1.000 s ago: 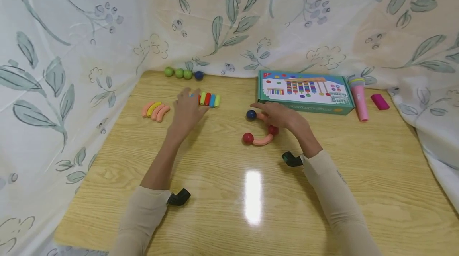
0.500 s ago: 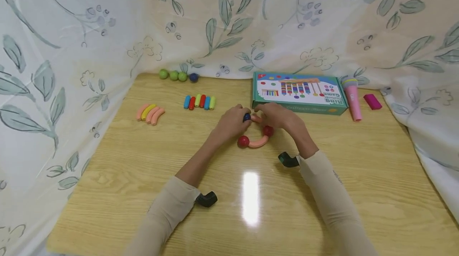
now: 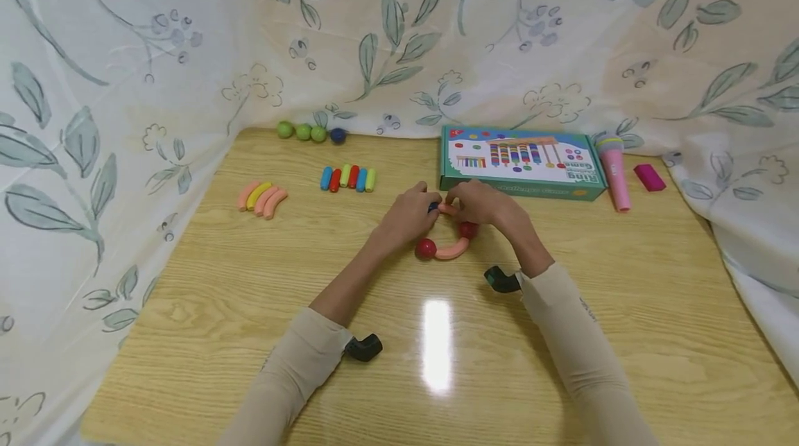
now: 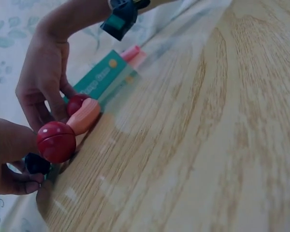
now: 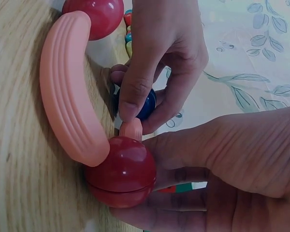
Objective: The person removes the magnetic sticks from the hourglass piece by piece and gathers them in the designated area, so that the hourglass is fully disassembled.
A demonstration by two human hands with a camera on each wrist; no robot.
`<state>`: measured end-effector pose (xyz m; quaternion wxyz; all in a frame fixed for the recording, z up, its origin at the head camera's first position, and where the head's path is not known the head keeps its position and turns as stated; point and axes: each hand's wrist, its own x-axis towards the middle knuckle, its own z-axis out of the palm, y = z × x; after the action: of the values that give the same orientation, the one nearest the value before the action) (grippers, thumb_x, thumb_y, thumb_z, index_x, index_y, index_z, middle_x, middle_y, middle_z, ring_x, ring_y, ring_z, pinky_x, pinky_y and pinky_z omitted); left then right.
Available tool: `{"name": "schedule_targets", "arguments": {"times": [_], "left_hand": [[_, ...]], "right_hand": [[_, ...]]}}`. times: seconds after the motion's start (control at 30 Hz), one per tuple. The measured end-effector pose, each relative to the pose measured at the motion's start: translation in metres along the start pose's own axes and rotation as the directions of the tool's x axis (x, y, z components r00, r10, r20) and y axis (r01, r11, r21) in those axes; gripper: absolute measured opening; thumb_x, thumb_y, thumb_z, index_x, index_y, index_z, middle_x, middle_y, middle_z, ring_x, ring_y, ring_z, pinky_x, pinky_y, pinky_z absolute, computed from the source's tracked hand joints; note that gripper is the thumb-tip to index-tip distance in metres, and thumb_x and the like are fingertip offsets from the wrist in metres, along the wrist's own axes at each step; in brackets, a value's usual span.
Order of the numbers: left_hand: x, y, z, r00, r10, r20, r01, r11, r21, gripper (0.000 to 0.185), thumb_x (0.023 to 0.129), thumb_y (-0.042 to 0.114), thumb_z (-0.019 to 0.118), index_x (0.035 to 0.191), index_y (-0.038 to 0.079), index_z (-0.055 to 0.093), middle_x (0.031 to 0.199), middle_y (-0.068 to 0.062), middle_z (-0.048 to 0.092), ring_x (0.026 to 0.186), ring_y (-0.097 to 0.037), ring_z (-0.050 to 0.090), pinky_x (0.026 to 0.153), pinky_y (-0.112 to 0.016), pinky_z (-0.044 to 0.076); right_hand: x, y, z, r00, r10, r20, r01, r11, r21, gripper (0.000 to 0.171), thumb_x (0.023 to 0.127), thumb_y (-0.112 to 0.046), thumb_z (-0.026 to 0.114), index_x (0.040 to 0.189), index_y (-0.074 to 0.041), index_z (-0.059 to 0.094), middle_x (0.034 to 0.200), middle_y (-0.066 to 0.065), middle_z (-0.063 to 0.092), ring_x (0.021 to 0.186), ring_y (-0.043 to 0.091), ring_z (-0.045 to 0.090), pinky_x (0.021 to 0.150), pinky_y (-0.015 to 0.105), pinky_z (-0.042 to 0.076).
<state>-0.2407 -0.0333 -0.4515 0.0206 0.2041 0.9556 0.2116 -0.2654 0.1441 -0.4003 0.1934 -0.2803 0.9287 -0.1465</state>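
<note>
A string of balls and curved pink sticks lies on the wooden table. My left hand [image 3: 408,215] pinches the dark blue ball [image 5: 149,104] at its far end, thumb in front. My right hand [image 3: 480,202] holds the curved pink stick [image 3: 448,209] joined to that ball, most of it hidden under the fingers. Beside the right fingers sits a red ball [image 5: 121,171]. From it a second ribbed pink stick [image 5: 70,87] curves round to another red ball [image 3: 426,248], untouched by either hand.
Beyond the hands stands a green-edged game box [image 3: 524,163], with a pink toy microphone [image 3: 616,175] and a magenta block [image 3: 650,177] to its right. At left lie curved sticks [image 3: 262,199], short coloured sticks [image 3: 348,178] and small balls [image 3: 311,132]. A patterned cloth [image 3: 399,37] hangs behind.
My left hand has come right from the short coloured sticks to the dark blue ball and taken hold of it. The right hand has stayed at the pink stick.
</note>
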Motion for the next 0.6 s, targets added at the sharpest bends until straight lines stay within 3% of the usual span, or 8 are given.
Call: {"name": "schedule_targets", "arguments": {"times": [0.17, 0.4, 0.5, 0.6], "left_hand": [[-0.001, 0.0, -0.001, 1.0, 0.011, -0.025, -0.012, 1.0, -0.004, 0.025, 0.105, 0.021, 0.064, 0.125, 0.01, 0.075, 0.102, -0.008, 0.06, 0.083, -0.02, 0.055, 0.07, -0.025, 0.044], [-0.001, -0.008, -0.008, 0.999, -0.01, -0.036, 0.01, 1.0, -0.005, 0.022, 0.106, 0.018, 0.061, 0.12, 0.013, 0.077, 0.113, -0.01, 0.066, 0.098, -0.026, 0.063, 0.084, -0.036, 0.057], [-0.002, -0.013, -0.014, 0.999, -0.02, -0.047, 0.019, 1.0, -0.008, 0.023, 0.105, 0.02, 0.062, 0.123, 0.013, 0.075, 0.113, -0.009, 0.066, 0.091, -0.024, 0.062, 0.083, -0.036, 0.057], [-0.004, -0.016, -0.023, 0.997, -0.015, -0.069, 0.012, 0.999, -0.04, 0.028, 0.104, 0.021, 0.064, 0.13, 0.011, 0.071, 0.118, -0.01, 0.069, 0.098, -0.025, 0.064, 0.092, -0.04, 0.057]], "right_hand": [[0.0, -0.002, -0.001, 1.0, 0.008, 0.013, -0.008, 1.0, 0.011, 0.034, 0.106, -0.024, 0.063, 0.124, 0.004, 0.072, 0.076, 0.005, 0.056, 0.058, 0.012, 0.045, 0.055, 0.023, 0.036], [0.002, -0.004, -0.003, 1.0, 0.001, 0.02, -0.002, 1.0, 0.003, 0.03, 0.103, -0.016, 0.065, 0.124, 0.005, 0.072, 0.091, 0.013, 0.069, 0.063, 0.013, 0.049, 0.059, 0.023, 0.04], [0.002, -0.004, -0.003, 0.999, 0.01, 0.035, -0.01, 1.0, 0.0, 0.03, 0.103, -0.015, 0.065, 0.125, 0.004, 0.072, 0.093, 0.014, 0.07, 0.064, 0.013, 0.051, 0.059, 0.023, 0.041], [0.002, -0.003, -0.002, 0.999, 0.014, 0.041, -0.014, 1.0, -0.004, 0.03, 0.104, -0.017, 0.065, 0.124, 0.004, 0.072, 0.092, 0.013, 0.07, 0.064, 0.013, 0.052, 0.059, 0.023, 0.042]]}}
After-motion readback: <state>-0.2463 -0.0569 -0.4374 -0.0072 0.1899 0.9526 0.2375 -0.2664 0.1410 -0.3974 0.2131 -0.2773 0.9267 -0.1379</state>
